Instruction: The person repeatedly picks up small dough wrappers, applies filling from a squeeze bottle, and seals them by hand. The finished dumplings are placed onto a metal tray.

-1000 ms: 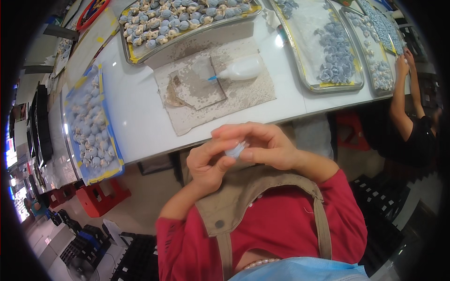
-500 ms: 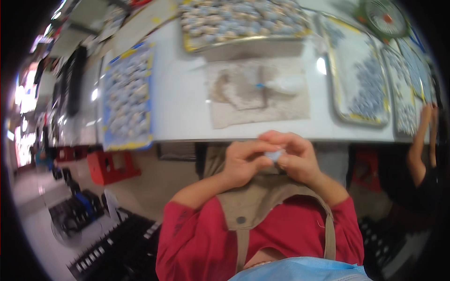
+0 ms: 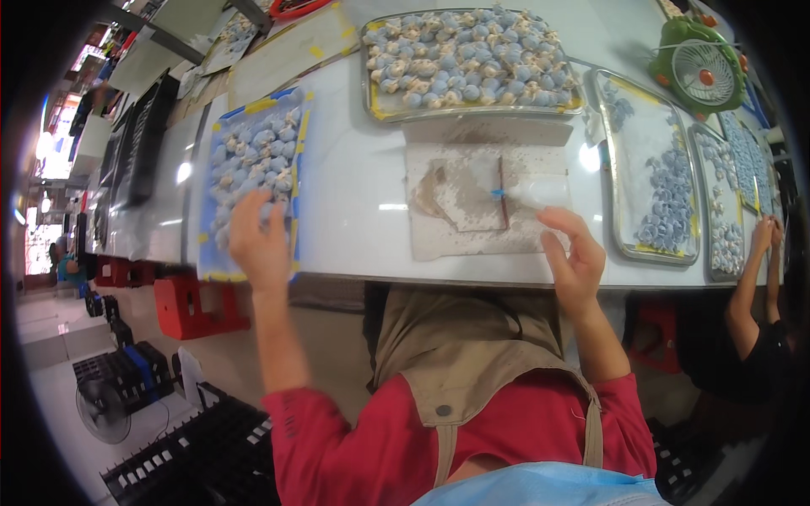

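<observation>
Our left hand (image 3: pixel 257 240) reaches, fingers spread and holding nothing, over the blue tray (image 3: pixel 253 173) of small blue-and-cream pieces at the counter's (image 3: pixel 354 185) left front edge, likely to pick one. Our right hand (image 3: pixel 574 257) hovers open, grip wide and empty, just off the stained mat (image 3: pixel 472 202) at the front edge, near the blue-tipped tool (image 3: pixel 519 192) lying there.
</observation>
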